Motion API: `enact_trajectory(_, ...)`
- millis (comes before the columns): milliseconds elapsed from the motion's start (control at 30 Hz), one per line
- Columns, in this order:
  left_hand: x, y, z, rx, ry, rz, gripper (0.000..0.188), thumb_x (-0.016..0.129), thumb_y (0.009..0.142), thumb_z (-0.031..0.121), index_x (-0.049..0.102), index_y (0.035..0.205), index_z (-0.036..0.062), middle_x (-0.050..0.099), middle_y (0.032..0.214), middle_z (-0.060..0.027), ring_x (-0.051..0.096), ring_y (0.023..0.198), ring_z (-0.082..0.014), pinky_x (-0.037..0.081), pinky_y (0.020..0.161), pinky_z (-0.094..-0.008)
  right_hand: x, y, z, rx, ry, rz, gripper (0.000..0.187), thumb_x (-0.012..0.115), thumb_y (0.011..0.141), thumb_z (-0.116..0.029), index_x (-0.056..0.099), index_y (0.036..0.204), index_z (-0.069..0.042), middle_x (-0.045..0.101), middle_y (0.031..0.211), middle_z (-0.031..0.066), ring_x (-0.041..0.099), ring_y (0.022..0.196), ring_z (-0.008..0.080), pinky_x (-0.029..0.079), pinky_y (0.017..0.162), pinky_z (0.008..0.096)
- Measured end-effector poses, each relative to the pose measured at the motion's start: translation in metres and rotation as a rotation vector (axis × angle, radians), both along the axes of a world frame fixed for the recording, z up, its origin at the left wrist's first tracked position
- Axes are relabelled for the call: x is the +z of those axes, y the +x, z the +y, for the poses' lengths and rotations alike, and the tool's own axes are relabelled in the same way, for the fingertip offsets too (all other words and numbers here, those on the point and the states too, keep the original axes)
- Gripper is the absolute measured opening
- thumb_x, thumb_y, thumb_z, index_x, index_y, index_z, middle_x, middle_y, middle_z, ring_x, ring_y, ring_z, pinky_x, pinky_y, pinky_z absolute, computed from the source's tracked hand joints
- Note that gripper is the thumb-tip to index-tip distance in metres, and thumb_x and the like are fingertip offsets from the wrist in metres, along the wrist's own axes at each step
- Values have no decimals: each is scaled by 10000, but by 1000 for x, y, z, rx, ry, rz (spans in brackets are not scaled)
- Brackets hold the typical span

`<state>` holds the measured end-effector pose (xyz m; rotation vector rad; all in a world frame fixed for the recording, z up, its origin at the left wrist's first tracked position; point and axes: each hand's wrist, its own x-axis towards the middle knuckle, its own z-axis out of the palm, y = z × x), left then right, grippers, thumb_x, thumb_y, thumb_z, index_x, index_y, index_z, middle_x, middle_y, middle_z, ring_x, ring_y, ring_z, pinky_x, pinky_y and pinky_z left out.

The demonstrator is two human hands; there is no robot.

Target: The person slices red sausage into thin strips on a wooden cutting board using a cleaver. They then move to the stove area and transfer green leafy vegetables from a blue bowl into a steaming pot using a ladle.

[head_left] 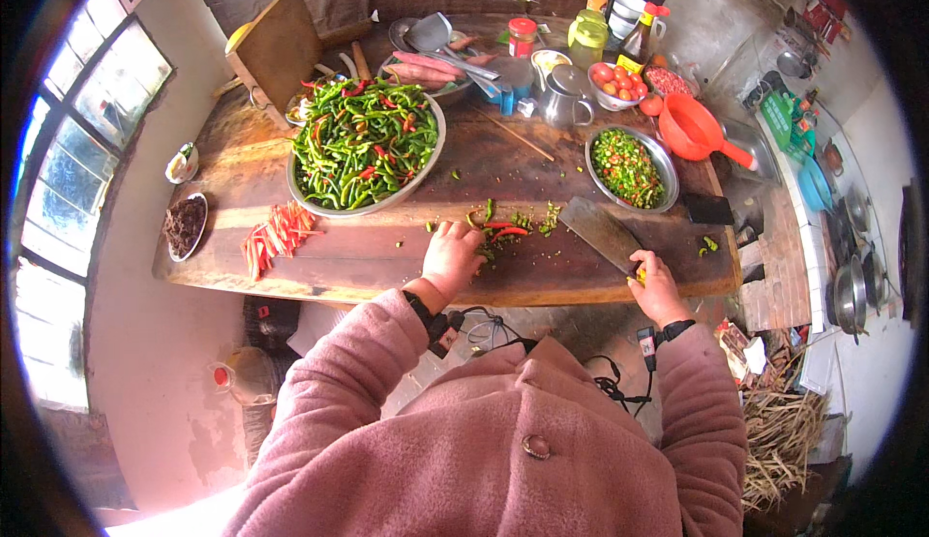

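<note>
My right hand (656,283) is wrapped round the handle of a cleaver (602,231), whose broad dark blade slants up and left just over the wooden tabletop. Near the table's front edge, my left hand (453,258) rests with curled fingers on a few chili peppers, largely hiding them. Red and green chili peppers (505,231) stick out beside its fingertips. Between the hand and the blade lie chopped green bits (549,218). Beyond the blade, a steel bowl (672,171) holds chopped red and green peppers. A large basin (437,155) heaped with whole peppers stands behind my left hand.
Red strips (275,237) and a dish of dark dried stuff (186,227) lie at left. A leaning board (281,48), a metal pot (565,97), a tomato bowl (616,102), a red ladle (692,129) and a chopstick (513,134) are farther back.
</note>
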<state>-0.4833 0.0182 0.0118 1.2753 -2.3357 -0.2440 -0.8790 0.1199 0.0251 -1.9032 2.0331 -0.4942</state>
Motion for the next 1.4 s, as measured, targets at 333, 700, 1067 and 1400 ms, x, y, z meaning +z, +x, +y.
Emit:
enact_trajectory(333,5,-34,-13,-58,-85,78,297,776,713,164,710,998,115,633,1128,-80,523,1143,-356,438,995,-450,3,5,1,-34,1,-13,500,715,788,-50,467,1212,-141,607,1072,129,566,1049,343,454,913,444)
enact_trajectory(700,5,-25,-15,-53,-44,-79,155,695,747,140,692,901,122,623,1117,-85,532,1092,-338,453,919,-464,3,4,0,-9,-42,-8,492,722,782,-49,470,1193,-146,598,1019,116,574,1001,338,456,883,445)
enact_trajectory(1067,-1,-20,-47,-141,25,-127,274,664,802,166,686,1059,74,578,1284,-145,501,1217,-368,416,1055,-445,4,4,-2,-19,-23,-7,506,719,787,-51,455,1210,-134,600,1043,138,580,1009,362,456,900,459)
enact_trajectory(1400,-7,-9,-72,70,64,11,304,632,865,181,656,1140,53,543,1344,-192,478,1270,-364,379,1100,-447,4,2,-2,-13,-40,-50,474,721,788,-51,482,1190,-135,607,1025,132,583,1007,348,461,894,452)
